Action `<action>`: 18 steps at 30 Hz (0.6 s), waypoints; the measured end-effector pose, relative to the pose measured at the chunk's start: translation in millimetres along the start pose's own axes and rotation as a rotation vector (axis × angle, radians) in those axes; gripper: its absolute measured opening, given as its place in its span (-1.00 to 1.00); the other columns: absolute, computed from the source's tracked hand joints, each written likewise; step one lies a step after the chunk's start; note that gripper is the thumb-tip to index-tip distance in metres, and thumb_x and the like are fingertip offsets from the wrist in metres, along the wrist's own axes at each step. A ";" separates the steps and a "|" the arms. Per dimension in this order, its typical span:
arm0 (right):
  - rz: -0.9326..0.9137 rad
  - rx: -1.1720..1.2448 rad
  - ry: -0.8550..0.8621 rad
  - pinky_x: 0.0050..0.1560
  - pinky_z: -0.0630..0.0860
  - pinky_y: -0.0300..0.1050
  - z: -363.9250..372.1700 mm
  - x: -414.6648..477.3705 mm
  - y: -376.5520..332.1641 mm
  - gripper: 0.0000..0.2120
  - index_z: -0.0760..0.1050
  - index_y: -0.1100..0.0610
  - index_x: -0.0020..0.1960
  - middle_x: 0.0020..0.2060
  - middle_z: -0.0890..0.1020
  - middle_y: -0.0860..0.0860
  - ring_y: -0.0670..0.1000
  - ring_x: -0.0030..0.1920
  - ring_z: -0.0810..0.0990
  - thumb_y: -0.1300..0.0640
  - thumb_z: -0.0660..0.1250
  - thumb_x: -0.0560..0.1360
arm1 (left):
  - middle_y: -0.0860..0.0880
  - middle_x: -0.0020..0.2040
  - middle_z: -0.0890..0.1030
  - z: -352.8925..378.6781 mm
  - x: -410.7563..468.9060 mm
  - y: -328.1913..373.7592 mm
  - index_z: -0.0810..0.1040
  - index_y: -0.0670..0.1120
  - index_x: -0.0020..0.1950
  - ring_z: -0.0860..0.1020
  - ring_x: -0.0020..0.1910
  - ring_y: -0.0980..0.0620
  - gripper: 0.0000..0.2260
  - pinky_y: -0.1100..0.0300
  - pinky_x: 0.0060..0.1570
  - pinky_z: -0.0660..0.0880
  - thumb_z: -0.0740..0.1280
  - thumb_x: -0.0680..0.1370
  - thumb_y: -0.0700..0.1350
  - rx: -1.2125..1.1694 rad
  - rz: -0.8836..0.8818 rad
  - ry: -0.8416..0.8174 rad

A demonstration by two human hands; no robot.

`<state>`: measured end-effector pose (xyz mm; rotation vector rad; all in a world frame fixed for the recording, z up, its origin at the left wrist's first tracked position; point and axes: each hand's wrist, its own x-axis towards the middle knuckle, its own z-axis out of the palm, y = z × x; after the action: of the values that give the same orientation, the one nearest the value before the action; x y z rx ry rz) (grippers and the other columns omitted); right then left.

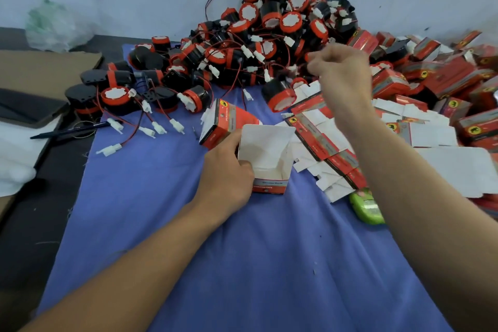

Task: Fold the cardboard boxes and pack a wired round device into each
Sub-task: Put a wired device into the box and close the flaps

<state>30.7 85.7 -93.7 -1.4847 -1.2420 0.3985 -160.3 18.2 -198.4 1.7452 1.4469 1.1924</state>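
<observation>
A blue cloth (242, 264) covers the work surface, and two bare forearms stretch forward over it. The landmark is an open box (266, 148) of red-printed cardboard, folded up and standing on the cloth with its white inside and raised lid flap facing the viewer. The left hand (229, 170) grips the left wall of this box, thumb hooked over the rim and fingers wrapped round the outside, probably to steady it and keep its mouth open for loading.

Just right of the box and slightly nearer lies a small green object (367, 209), too unclear to name. Right of the box, flat unfolded blanks (320, 143) fan out in an overlapping row, within easy reach for the next fold. Just behind the box to its left, a second red box (225, 121) lies tilted.

Beyond the box and to its right, the right hand (342, 73) hovers at the edge of the pile of round devices (269, 29), its fingers curled together. It is blurred, so I cannot tell whether it pinches a wire or holds nothing. The devices, black with red rims, thin wires and white plugs, are heaped behind the box against a pale wall. None is in the box yet. Far right of the box lie red boxes in a heap (447, 75).
</observation>
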 end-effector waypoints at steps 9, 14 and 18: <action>0.260 -0.004 -0.385 -0.33 0.64 -0.10 -101.0 -49.0 -10.8 -0.78 0.50 0.25 -0.34 -0.22 0.72 0.26 0.13 -0.30 0.72 0.42 0.25 0.45 | 0.01 0.09 0.63 3.6 -1.3 2.5 0.44 0.00 0.47 0.54 0.02 -0.11 -0.42 0.10 -0.06 0.42 0.20 0.48 -0.36 0.079 -0.105 0.168; 0.723 0.204 -0.350 -0.49 0.58 -0.21 -81.4 -54.2 12.8 -0.88 0.45 0.30 -0.25 -0.29 0.71 0.25 0.09 -0.42 0.70 0.39 0.22 0.46 | -0.05 0.17 0.65 5.2 0.8 0.5 0.46 -0.03 0.44 0.57 0.09 -0.16 -0.45 0.07 -0.04 0.47 0.22 0.49 -0.38 0.089 -0.109 0.149; 0.546 -0.300 -0.519 -0.31 0.65 -0.09 -62.2 -70.0 33.6 -0.85 0.57 0.31 -0.09 -0.31 0.73 0.14 0.10 -0.35 0.71 0.25 0.27 0.55 | 0.11 0.02 0.57 5.1 1.0 -0.5 0.49 -0.03 0.40 0.48 -0.05 0.02 -0.45 0.40 -0.21 0.37 0.23 0.46 -0.41 0.092 -0.055 0.137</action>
<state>68.1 -0.1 -127.5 -2.0655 -1.3131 1.0495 -155.9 19.8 -200.9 1.7006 1.6432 1.2546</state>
